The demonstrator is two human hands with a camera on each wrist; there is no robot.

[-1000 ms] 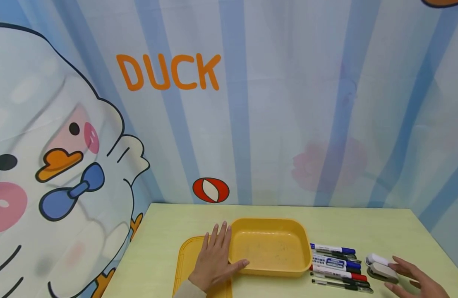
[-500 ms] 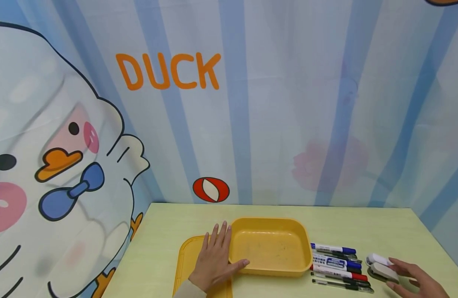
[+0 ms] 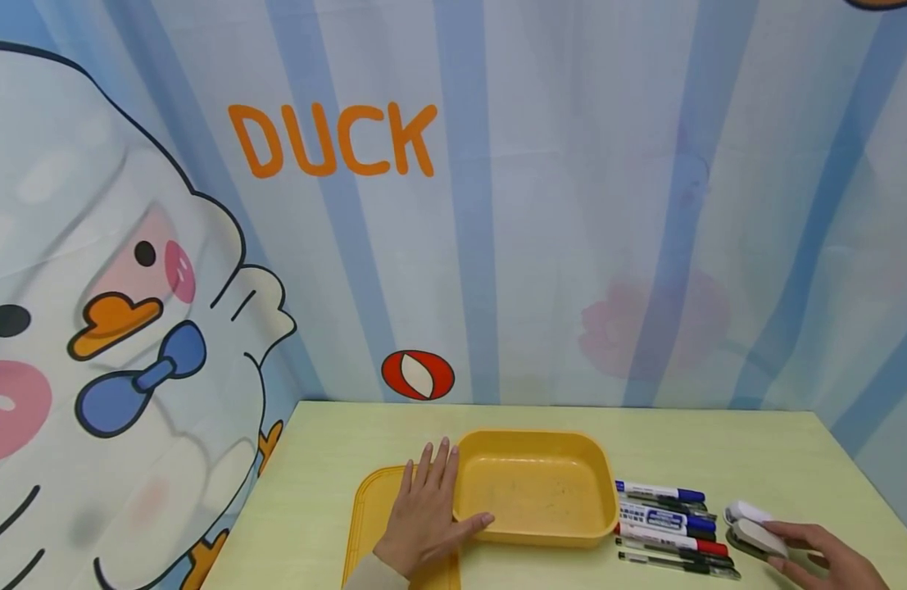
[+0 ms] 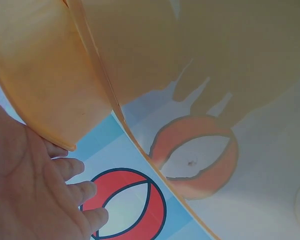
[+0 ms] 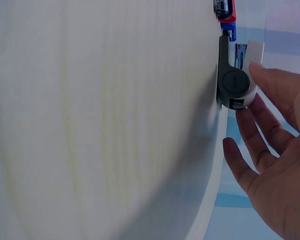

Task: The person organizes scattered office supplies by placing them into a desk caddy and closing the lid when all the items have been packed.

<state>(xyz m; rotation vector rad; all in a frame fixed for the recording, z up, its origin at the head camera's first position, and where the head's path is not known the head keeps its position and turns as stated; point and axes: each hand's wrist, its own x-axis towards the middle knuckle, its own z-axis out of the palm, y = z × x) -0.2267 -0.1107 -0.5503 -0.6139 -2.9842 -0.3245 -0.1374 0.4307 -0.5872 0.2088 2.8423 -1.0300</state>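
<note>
My left hand (image 3: 427, 512) lies with straight fingers along the left side of a yellow plastic box (image 3: 534, 492), its thumb across the near left corner. Under that hand is a flat yellow lid (image 3: 372, 508), partly covered. In the left wrist view the palm (image 4: 35, 185) faces the camera. My right hand (image 3: 829, 557) has thumb and fingers on a small grey and white stapler (image 3: 759, 537) at the right. The right wrist view shows the stapler (image 5: 235, 80) between thumb and fingers, its dark base on the table. A white rounded item (image 3: 744, 510) lies behind it.
Several pens and markers lie side by side right of the box, among them a blue-capped marker (image 3: 663, 492), a red-capped marker (image 3: 670, 538) and a black pen (image 3: 677, 565). A printed duck curtain (image 3: 556, 205) hangs behind the table (image 3: 379, 422).
My right hand has shifted slightly left, and its index finger now reaches further over the stapler. The left hand and the box have not moved.
</note>
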